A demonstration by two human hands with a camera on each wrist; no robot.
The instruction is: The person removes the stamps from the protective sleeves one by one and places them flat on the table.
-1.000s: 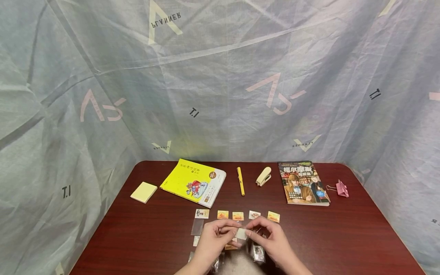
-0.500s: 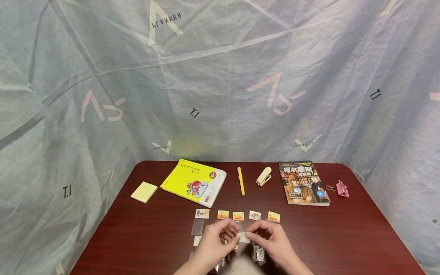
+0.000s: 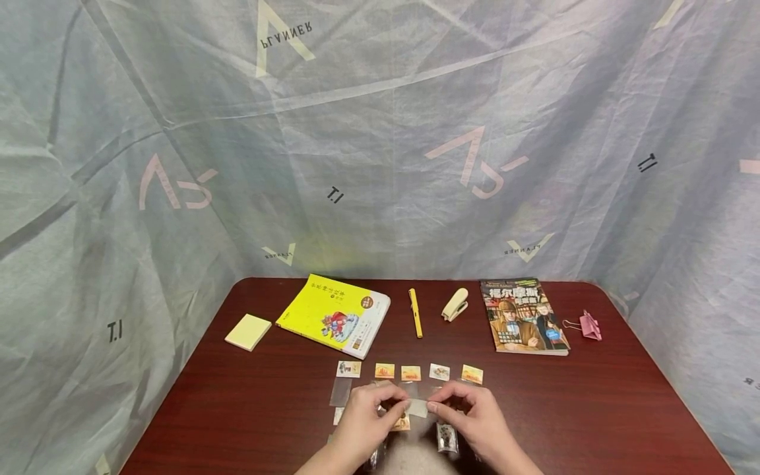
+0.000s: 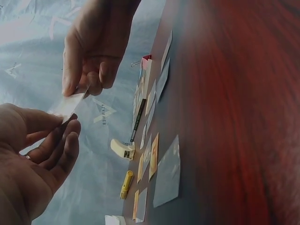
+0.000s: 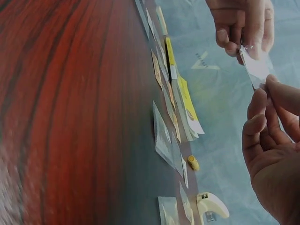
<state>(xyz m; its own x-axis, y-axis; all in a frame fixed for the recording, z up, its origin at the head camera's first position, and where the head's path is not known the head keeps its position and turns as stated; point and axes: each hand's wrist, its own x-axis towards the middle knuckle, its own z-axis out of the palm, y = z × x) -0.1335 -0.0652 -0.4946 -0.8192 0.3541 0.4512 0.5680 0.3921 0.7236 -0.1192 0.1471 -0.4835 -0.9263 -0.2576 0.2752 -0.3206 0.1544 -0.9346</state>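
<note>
A small whitish slip point(image 3: 418, 408) with a glossy, see-through edge is held up above the table between both hands. My left hand point(image 3: 369, 419) pinches its left end between thumb and index finger. At the other end, my right hand point(image 3: 472, 409) pinches it the same way. In the right wrist view the slip point(image 5: 257, 68) shines like clear plastic; whether it is one layer or more I cannot tell. Behind the hands lies a row of small stamp-like picture cards point(image 3: 384, 371). An orange card point(image 3: 401, 422) and a clear packet point(image 3: 447, 438) lie below them.
A clear sleeve point(image 3: 341, 392) lies left of my hands. Farther back are a yellow pad point(image 3: 249, 332), a yellow book point(image 3: 332, 316), a yellow pen point(image 3: 415, 313), a cream stapler point(image 3: 455, 305), a dark-covered book point(image 3: 524, 316) and a pink binder clip point(image 3: 590, 326).
My left fingers, spread and loosely curled half a second ago, have closed in at the slip's left end. The slip has turned slightly. My right hand stays nearly in place.
</note>
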